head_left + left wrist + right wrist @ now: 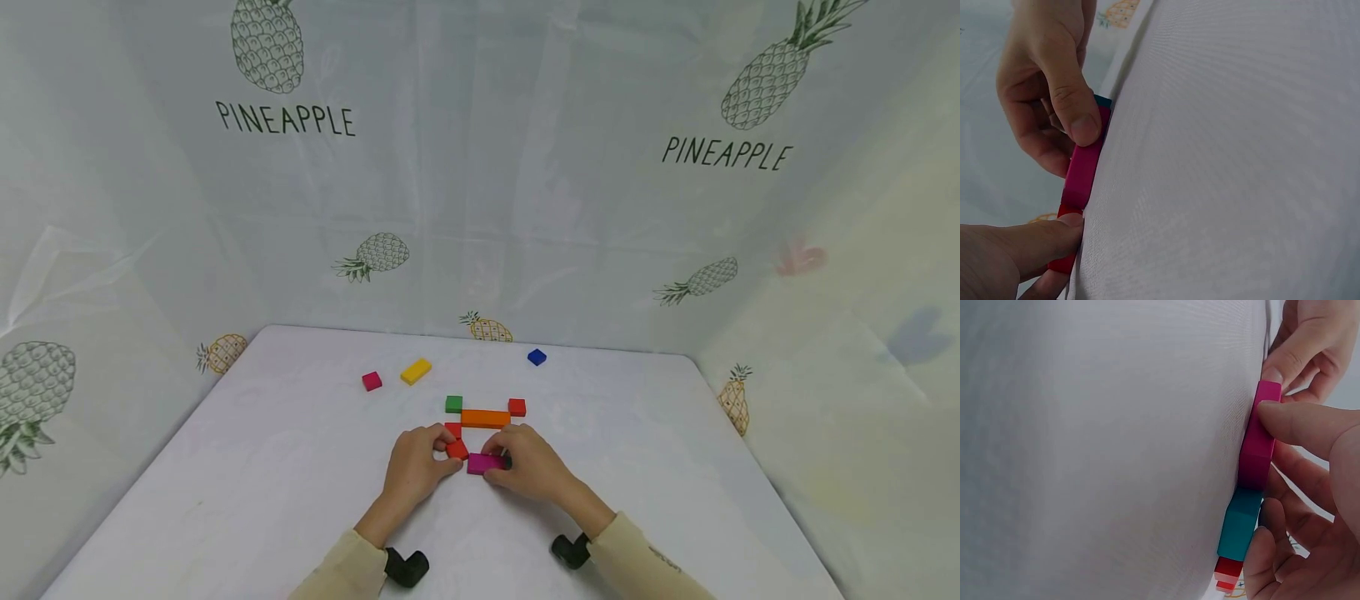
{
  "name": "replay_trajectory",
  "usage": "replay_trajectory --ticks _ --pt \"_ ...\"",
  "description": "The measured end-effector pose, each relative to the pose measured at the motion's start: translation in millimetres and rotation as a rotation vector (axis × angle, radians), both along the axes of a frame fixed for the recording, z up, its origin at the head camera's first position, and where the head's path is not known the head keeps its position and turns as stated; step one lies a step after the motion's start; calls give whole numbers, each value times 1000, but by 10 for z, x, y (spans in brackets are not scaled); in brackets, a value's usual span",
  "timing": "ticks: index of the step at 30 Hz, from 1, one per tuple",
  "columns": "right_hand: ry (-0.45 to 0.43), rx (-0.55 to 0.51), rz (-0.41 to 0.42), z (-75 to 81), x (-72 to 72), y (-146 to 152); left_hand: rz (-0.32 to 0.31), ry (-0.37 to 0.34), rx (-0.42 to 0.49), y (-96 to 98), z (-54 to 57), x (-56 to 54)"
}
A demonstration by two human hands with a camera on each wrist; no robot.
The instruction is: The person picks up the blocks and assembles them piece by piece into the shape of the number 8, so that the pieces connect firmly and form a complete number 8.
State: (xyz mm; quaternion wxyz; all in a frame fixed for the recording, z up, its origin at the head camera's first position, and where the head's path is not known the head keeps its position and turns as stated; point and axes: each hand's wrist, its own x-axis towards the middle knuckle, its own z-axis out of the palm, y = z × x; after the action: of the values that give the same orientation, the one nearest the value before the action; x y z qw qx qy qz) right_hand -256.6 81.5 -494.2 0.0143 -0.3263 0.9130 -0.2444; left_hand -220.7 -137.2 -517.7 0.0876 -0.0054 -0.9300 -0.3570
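Note:
My left hand (411,467) pinches a small red block (457,450) between thumb and fingers, low on the white table. To its right, my right hand (528,462) grips a longer magenta block (480,464), its thumb on the near face. In the left wrist view the red block (1063,262) meets one end of the magenta block (1083,175). A teal block (1240,525) stands at the magenta block's other end, by the right fingers; the head view mostly hides it. Another red block (453,430) lies just beyond the left fingertips.
Beyond the hands an orange block (485,418) lies crosswise, with a green block (453,404) and a red cube (517,407) at its far corners. Farther back are a crimson block (372,381), a yellow block (416,371) and a blue block (537,357). Pineapple-print cloth (487,167) surrounds the table.

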Motion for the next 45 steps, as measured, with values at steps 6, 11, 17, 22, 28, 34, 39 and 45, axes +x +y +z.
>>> replay_trajectory --ticks 6,11,17,22,28,34,39,45 --pt "-4 1 0 7 -3 -1 -8 -3 1 -2 13 9" --pt "-10 3 9 7 -6 10 -16 5 2 -3 11 11" --pt "-23 7 3 9 -12 14 -19 7 1 -7 14 10" --pt "-27 19 -5 23 -5 18 -21 9 0 -2 29 18" --pt "-21 19 -1 26 1 27 -14 2 -1 2 38 28" --pt "-20 16 0 20 5 34 -14 2 6 3 50 32" --pt "-17 13 5 21 7 33 -13 3 9 2 60 35" --pt "-14 22 6 33 10 23 -10 0 0 5 52 31"
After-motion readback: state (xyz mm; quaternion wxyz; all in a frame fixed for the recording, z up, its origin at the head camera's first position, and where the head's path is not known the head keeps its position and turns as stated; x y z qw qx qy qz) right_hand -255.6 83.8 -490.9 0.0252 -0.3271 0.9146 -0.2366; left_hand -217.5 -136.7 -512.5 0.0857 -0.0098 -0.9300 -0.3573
